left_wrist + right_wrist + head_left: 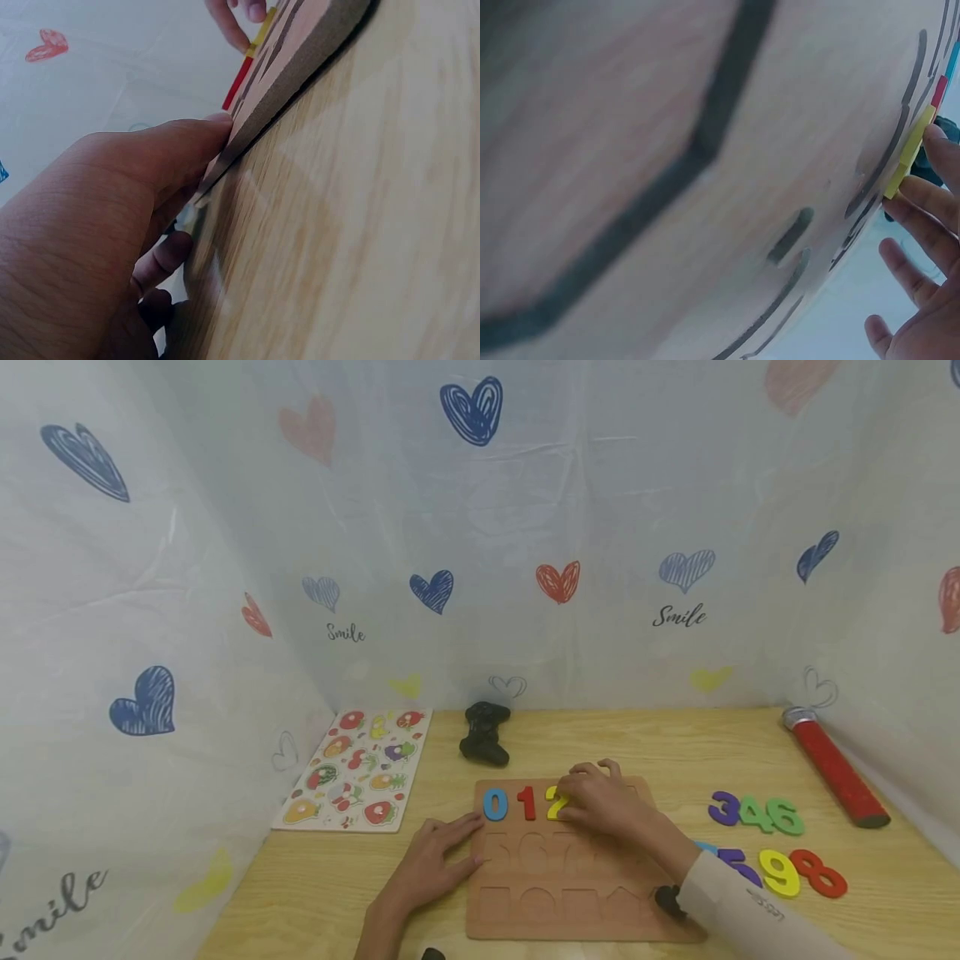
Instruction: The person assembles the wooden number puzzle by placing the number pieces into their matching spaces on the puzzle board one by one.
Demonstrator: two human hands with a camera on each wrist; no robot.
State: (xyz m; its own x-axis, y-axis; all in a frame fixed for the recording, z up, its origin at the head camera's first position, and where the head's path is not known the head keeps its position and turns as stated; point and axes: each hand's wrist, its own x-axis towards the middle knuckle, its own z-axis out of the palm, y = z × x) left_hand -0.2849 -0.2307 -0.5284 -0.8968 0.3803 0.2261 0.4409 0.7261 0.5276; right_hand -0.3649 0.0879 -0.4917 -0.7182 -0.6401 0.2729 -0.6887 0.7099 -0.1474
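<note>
A wooden number board lies on the table, with a blue 0 and a red 1 in its top row. Beside them, my right hand pinches a yellow 2 between thumb and fingers. The right wrist view shows this yellow piece at the board's surface, the thumb at one end and a finger at the other. My left hand rests against the board's left edge. In the left wrist view, the left thumb touches that edge, and the other fingers are loosely bent.
Right of the board lie a purple 3, green 4, green 6, yellow 9, red 8 and a partly covered purple 5. A red flashlight, black game controller and fruit puzzle stand around.
</note>
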